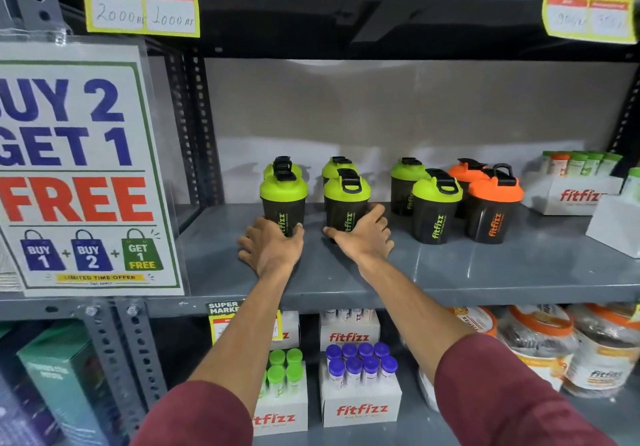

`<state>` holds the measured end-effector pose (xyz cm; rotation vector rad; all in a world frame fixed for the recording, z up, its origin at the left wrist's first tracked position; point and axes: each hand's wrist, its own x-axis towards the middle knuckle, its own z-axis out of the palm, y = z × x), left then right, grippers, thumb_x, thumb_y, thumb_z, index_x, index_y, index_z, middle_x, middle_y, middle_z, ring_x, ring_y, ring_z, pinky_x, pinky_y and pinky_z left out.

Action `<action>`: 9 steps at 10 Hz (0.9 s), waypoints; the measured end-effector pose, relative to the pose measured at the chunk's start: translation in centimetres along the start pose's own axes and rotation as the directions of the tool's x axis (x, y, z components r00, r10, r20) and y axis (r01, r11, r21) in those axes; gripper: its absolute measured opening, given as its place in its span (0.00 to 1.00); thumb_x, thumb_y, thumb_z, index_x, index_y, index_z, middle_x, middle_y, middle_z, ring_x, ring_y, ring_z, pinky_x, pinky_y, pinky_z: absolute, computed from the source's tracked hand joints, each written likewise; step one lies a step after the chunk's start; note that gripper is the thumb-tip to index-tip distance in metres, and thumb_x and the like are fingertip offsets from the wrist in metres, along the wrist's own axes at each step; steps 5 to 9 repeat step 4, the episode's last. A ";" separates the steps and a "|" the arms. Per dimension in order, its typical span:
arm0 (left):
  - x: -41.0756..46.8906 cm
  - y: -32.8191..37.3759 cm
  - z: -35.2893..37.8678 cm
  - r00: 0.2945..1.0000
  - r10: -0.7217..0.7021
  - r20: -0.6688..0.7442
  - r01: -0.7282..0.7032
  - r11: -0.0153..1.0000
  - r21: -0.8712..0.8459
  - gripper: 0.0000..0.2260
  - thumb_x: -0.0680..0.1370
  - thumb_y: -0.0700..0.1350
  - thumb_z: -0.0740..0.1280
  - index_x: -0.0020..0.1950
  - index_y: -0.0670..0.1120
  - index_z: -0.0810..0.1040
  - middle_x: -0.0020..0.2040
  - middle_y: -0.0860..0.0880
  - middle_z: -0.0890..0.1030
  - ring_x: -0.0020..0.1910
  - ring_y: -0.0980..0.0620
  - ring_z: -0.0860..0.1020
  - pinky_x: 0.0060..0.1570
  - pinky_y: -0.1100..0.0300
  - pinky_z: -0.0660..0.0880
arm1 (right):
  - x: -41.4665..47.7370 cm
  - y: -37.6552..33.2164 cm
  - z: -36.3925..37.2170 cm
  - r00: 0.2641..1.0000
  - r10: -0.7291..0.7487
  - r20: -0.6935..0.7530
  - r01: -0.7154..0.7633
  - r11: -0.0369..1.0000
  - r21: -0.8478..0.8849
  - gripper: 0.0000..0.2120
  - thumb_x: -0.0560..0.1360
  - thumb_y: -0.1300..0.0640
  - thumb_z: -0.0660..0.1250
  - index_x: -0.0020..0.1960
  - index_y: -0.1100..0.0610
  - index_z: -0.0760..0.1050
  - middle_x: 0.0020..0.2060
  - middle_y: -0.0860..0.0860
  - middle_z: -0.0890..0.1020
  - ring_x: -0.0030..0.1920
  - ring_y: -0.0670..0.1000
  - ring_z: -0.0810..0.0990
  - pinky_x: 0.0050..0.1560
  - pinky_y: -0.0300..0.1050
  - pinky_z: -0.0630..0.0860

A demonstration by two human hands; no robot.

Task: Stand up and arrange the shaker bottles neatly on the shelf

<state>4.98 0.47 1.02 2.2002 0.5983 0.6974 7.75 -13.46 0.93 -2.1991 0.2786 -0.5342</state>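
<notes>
Several black shaker bottles stand upright on the grey shelf (485, 272) in pairs, front and back. My left hand (273, 248) grips the base of the front-left green-lidded bottle (283, 199). My right hand (363, 234) is wrapped around the base of the second front green-lidded bottle (347, 199). Each has another green-lidded bottle behind it. To the right stand a third green-lidded pair (437, 206) and two orange-lidded bottles (493, 210), untouched.
A white fitfizz box (571, 196) of tubes and a second white box (616, 227) stand at the shelf's right end. A "Buy 2 Get 1 Free" sign (79, 175) hangs at left. Price tags hang above. The lower shelf holds boxes of tubes and jars.
</notes>
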 end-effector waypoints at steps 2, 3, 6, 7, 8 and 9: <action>-0.6 0.0 -0.2 1.000 -0.005 -0.017 0.005 1.000 -0.001 0.34 0.74 0.62 0.70 0.66 0.37 0.69 0.67 0.35 0.71 0.68 0.34 0.66 0.65 0.39 0.66 | -0.7 0.7 -1.0 0.998 -0.040 0.054 0.035 0.995 0.091 0.51 0.57 0.43 0.83 0.69 0.55 0.58 0.65 0.57 0.70 0.67 0.61 0.68 0.68 0.56 0.67; -1.1 0.1 -0.5 0.999 -0.003 -0.051 0.000 0.999 -0.045 0.37 0.74 0.63 0.70 0.69 0.37 0.66 0.68 0.35 0.69 0.69 0.34 0.65 0.65 0.39 0.66 | -1.0 1.2 -2.0 0.993 -0.076 0.086 0.061 0.984 0.169 0.50 0.59 0.46 0.82 0.71 0.55 0.57 0.66 0.56 0.67 0.67 0.60 0.66 0.68 0.56 0.67; -2.6 -0.5 -0.8 0.977 0.082 -0.199 -0.107 0.987 -0.119 0.35 0.76 0.59 0.69 0.73 0.38 0.63 0.68 0.35 0.68 0.68 0.34 0.65 0.65 0.39 0.66 | -1.8 2.7 -3.3 0.978 -0.192 0.083 0.165 0.951 0.261 0.44 0.65 0.47 0.79 0.72 0.54 0.57 0.66 0.55 0.66 0.66 0.58 0.65 0.65 0.55 0.70; -2.6 -0.5 -0.8 0.977 0.082 -0.199 -0.107 0.987 -0.119 0.35 0.76 0.59 0.69 0.73 0.38 0.63 0.68 0.35 0.68 0.68 0.34 0.65 0.65 0.39 0.66 | -1.8 2.7 -3.3 0.978 -0.192 0.083 0.165 0.951 0.261 0.44 0.65 0.47 0.79 0.72 0.54 0.57 0.66 0.55 0.66 0.66 0.58 0.65 0.65 0.55 0.70; -2.6 -0.5 -0.8 0.977 0.082 -0.199 -0.107 0.987 -0.119 0.35 0.76 0.59 0.69 0.73 0.38 0.63 0.68 0.35 0.68 0.68 0.34 0.65 0.65 0.39 0.66 | -1.8 2.7 -3.3 0.978 -0.192 0.083 0.165 0.951 0.261 0.44 0.65 0.47 0.79 0.72 0.54 0.57 0.66 0.55 0.66 0.66 0.58 0.65 0.65 0.55 0.70; -2.6 -0.5 -0.8 0.977 0.082 -0.199 -0.107 0.987 -0.119 0.35 0.76 0.59 0.69 0.73 0.38 0.63 0.68 0.35 0.68 0.68 0.34 0.65 0.65 0.39 0.66 | -1.8 2.7 -3.3 0.978 -0.192 0.083 0.165 0.951 0.261 0.44 0.65 0.47 0.79 0.72 0.54 0.57 0.66 0.55 0.66 0.66 0.58 0.65 0.65 0.55 0.70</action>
